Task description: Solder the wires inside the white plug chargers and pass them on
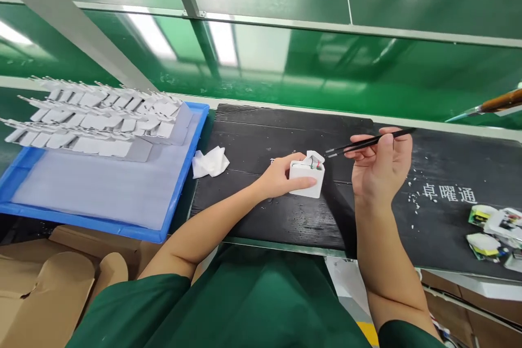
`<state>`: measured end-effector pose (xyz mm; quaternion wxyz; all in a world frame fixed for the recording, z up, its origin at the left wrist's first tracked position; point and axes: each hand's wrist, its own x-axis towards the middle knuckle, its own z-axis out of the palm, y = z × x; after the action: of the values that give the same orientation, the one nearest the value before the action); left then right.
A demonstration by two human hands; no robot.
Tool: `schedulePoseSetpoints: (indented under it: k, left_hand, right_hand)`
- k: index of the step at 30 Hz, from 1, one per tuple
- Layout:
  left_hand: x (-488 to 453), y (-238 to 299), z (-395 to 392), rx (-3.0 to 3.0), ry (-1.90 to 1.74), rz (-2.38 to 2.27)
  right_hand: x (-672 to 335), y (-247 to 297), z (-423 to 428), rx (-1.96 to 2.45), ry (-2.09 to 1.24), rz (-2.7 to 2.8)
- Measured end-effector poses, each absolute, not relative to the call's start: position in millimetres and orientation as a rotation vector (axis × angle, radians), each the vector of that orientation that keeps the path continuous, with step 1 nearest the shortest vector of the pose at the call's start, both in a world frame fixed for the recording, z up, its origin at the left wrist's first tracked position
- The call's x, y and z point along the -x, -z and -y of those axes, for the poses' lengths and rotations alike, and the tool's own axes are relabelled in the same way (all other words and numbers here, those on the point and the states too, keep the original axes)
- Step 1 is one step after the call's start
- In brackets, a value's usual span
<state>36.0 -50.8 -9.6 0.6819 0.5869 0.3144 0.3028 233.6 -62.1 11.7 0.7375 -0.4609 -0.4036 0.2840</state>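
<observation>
In the middle of the black work mat (253,223), my left hand (279,176) grips a small white plastic housing (306,182) by its sides. Its open top faces away from me, and a white piece (315,157) sticks up there beside a bit of green board and a red wire. My right hand (381,163) pinches black tweezers (367,142), raised to the right of the housing. Their tips are close to the white piece but apart from it. A crumpled white tissue (211,162) lies to the left of my left hand.
A blue tray (163,228) at the left carries rows of white housings (110,119) with thin prongs. Several circuit board assemblies (495,234) lie at the right edge. A brown-handled tool (501,102) hangs at upper right. White crumbs dot the mat.
</observation>
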Motion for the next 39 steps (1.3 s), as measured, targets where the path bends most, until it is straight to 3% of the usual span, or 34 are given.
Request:
schedulePoseSetpoints:
  k: [12,39]
  left_hand:
    - [-38,16,46,-1.364,-0.766,-0.766]
    - [-38,18,48,-1.259,-0.777,-0.658]
  right_hand:
    - [-209,-12,96,1.061,-0.243,1.329]
    - [-198,-6,95,1.043,-0.256,1.311]
